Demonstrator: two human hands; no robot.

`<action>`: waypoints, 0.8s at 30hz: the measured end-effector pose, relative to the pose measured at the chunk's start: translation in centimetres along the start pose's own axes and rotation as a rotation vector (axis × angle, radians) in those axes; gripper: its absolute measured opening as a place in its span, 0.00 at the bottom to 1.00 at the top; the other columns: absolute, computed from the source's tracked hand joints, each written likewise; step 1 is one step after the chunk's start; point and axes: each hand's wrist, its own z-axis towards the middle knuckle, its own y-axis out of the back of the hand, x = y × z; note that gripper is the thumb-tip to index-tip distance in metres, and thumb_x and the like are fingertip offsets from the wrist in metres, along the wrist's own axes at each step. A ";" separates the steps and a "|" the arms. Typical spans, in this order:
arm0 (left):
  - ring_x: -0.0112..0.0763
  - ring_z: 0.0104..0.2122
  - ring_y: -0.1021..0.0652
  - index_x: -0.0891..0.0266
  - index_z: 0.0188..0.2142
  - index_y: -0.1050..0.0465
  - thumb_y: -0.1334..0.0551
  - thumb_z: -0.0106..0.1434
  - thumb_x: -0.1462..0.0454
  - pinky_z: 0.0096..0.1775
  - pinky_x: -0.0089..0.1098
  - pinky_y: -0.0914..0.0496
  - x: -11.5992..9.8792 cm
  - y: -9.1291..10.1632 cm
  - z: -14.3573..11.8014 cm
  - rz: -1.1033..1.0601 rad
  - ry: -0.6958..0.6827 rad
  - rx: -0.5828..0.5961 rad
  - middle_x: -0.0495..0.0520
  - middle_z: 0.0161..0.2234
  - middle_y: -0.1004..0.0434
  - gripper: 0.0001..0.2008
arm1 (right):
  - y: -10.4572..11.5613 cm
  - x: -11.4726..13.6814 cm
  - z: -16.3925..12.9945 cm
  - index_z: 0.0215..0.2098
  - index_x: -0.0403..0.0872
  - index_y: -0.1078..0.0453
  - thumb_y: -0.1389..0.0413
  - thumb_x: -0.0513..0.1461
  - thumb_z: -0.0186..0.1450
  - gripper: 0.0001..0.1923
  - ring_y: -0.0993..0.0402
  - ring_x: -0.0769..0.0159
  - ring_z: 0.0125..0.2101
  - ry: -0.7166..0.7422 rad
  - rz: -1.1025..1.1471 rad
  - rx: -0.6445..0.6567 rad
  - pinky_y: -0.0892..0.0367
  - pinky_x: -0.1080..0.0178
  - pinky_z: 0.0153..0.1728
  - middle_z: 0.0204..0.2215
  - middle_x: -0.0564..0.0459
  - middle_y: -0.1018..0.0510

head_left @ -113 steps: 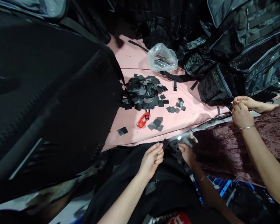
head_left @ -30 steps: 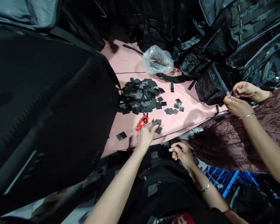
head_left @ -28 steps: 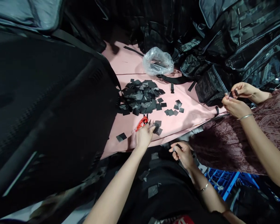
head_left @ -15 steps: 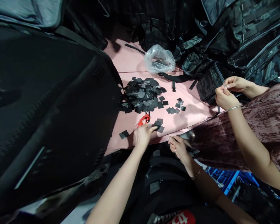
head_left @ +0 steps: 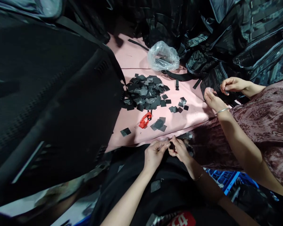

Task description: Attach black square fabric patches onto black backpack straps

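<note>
Where the person's two hands meet at the near edge of the pink counter point(head_left: 132, 141), taken here as the centre of the clock face, the right hand point(head_left: 179, 152) has its fingers folded around a dark patch point(head_left: 172, 146), mostly hidden. The left hand point(head_left: 155, 152) has thumb and fingertips pressed together against that side; whether it grips a piece of its own cannot be told. A fanned set of grey square patches point(head_left: 158, 124) lies near, at 11 o'clock, with the main pile of dark square patches point(head_left: 145, 91) farther out on the same line. A red looped item point(head_left: 145, 121) with dark prongs rests at 10 o'clock, its prongs toward the pile. A lone pair of overlapping patches point(head_left: 125, 132) lies between 9 and 10 o'clock. One grey patch point(head_left: 155, 186) rests on the black clothing at 7 o'clock. A clear plastic bag point(head_left: 163, 64) stands at 12 o'clock. A co-worker's hands point(head_left: 213, 100) are raised between 1 and 2 o'clock, before a camouflage backpack point(head_left: 261, 53).
</note>
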 end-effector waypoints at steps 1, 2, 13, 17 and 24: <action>0.29 0.30 0.30 0.63 0.30 0.24 0.36 0.53 0.54 0.35 0.28 0.37 -0.1 0.0 -0.1 -0.070 0.035 -0.031 0.54 0.30 0.28 0.14 | 0.1 0.2 -0.3 0.30 0.39 0.41 0.50 0.59 0.57 0.29 0.48 0.79 0.12 -0.005 -0.018 0.057 0.57 0.74 0.12 0.15 0.58 0.42; 0.28 0.28 0.31 0.64 0.30 0.25 0.36 0.52 0.54 0.32 0.28 0.37 -0.3 0.0 -0.1 -0.178 0.098 -0.066 0.53 0.28 0.30 0.14 | 0.3 0.4 -0.6 0.32 0.38 0.39 0.50 0.57 0.59 0.28 0.46 0.78 0.13 -0.003 -0.047 0.114 0.54 0.74 0.13 0.15 0.57 0.40; 0.17 0.17 0.46 0.67 0.22 0.46 0.39 0.57 0.52 0.18 0.21 0.53 -2.1 1.9 -1.5 -0.860 0.422 0.123 0.47 0.20 0.48 0.22 | 2.4 0.8 -2.1 0.47 0.40 0.41 0.40 0.47 0.54 0.29 0.27 0.68 0.35 0.002 -0.012 0.041 0.32 0.67 0.34 0.42 0.41 0.29; 0.18 0.18 0.44 0.67 0.34 0.34 0.40 0.58 0.53 0.19 0.23 0.49 -1.1 1.3 -2.0 -0.661 0.354 0.262 0.50 0.24 0.39 0.17 | 2.5 0.5 -2.4 0.42 0.39 0.43 0.41 0.50 0.52 0.29 0.27 0.67 0.30 0.006 -0.036 -0.028 0.32 0.68 0.29 0.35 0.43 0.27; 0.22 0.21 0.39 0.68 0.35 0.32 0.41 0.55 0.57 0.24 0.26 0.43 -0.1 -0.1 -2.6 -0.478 0.311 0.328 0.51 0.25 0.37 0.15 | 2.5 1.0 -2.9 0.34 0.35 0.35 0.45 0.48 0.51 0.23 0.32 0.69 0.17 -0.009 -0.323 -0.125 0.37 0.70 0.18 0.19 0.50 0.30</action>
